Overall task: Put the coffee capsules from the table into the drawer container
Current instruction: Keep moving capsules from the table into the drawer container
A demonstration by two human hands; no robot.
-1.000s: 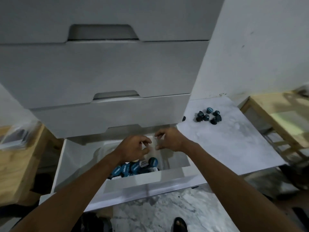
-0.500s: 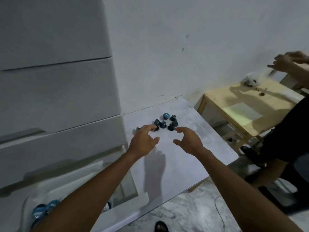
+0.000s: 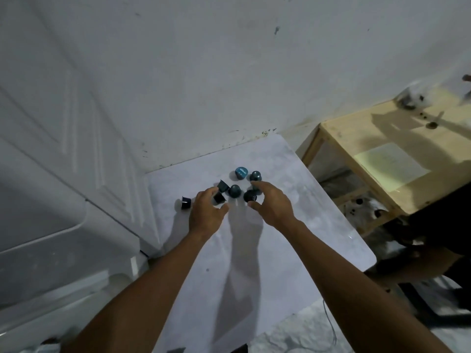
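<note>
In the head view, the coffee capsules (image 3: pixel 238 187) sat bunched near the table's (image 3: pixel 293 250) far edge, by the wall. Both hands were open and held nothing. The left hand (image 3: pixel 207 212) and right hand (image 3: pixel 271 205) flanked the bunch, about equally near, fingertips just touching it.

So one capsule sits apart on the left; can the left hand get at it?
Probably yes: the lone capsule lies beside the left hand, with bare table between them.
</note>
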